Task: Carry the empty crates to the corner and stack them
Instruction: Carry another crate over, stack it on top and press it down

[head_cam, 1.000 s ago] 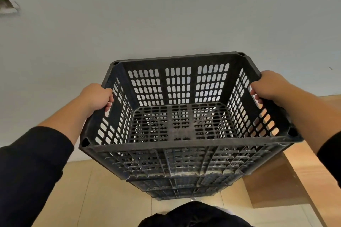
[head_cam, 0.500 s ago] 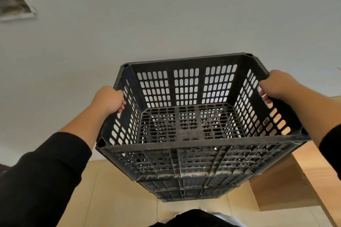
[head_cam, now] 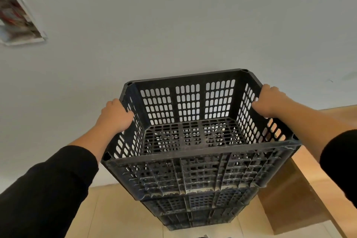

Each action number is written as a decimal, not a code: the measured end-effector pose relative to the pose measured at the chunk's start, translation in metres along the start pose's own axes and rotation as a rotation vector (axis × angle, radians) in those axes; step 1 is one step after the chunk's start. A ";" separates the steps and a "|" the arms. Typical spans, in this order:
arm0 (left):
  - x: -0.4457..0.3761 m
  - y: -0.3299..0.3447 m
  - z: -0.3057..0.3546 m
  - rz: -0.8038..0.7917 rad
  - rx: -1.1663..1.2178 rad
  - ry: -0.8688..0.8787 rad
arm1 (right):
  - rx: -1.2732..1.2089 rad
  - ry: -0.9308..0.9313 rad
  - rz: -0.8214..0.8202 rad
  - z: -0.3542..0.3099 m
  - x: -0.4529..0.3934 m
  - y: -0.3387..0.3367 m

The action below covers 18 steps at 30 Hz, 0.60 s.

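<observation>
An empty black slotted plastic crate (head_cam: pixel 193 172) is at the top of a stack of like crates (head_cam: pixel 195 216) that rises from the floor in front of a pale wall. My left hand (head_cam: pixel 116 115) grips the crate's left side wall near the rim. My right hand (head_cam: pixel 269 100) grips its right side wall. Both forearms wear black sleeves. The top crate sits level with the stack beneath it; whether it rests fully seated I cannot tell.
A pale wall (head_cam: pixel 173 25) stands right behind the stack. A wooden box or ledge (head_cam: pixel 297 205) is at the right, close to the stack. Tan floor tiles (head_cam: pixel 116 214) lie below. A framed picture (head_cam: pixel 17 17) hangs on the wall at upper left.
The crate and both hands have shifted right and lower in view and farther from me, toward the wall. More of the picture shows at left. The grip is unchanged.
</observation>
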<state>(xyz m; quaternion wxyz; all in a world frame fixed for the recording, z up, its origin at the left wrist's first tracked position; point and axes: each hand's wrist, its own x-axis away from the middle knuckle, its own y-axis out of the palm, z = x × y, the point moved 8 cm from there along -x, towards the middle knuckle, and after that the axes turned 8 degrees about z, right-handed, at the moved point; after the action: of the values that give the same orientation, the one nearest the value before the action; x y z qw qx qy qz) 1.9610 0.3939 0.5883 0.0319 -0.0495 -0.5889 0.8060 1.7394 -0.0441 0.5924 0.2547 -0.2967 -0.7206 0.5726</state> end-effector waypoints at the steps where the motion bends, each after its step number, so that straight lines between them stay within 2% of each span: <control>1: 0.004 0.001 0.001 -0.004 -0.049 0.014 | 0.025 -0.032 0.003 -0.004 0.004 -0.001; 6: 0.036 -0.003 0.023 -0.027 -0.151 0.043 | 0.111 -0.364 -0.009 -0.047 0.044 -0.006; 9: 0.067 -0.007 0.063 -0.065 -0.154 0.148 | 0.066 -0.519 -0.085 -0.075 0.082 -0.007; 13: 0.119 -0.015 0.118 -0.049 -0.030 0.304 | -0.057 -0.555 -0.139 -0.095 0.118 0.000; 18: 0.146 -0.005 0.134 -0.011 -0.087 0.368 | -0.058 -0.567 -0.101 -0.110 0.139 0.009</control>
<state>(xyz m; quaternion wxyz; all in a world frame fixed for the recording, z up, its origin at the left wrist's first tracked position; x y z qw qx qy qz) 1.7999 0.2849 0.6276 0.1413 -0.1940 -0.6078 0.7569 1.7224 0.1313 0.6114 0.0627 -0.0954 -0.7930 0.5984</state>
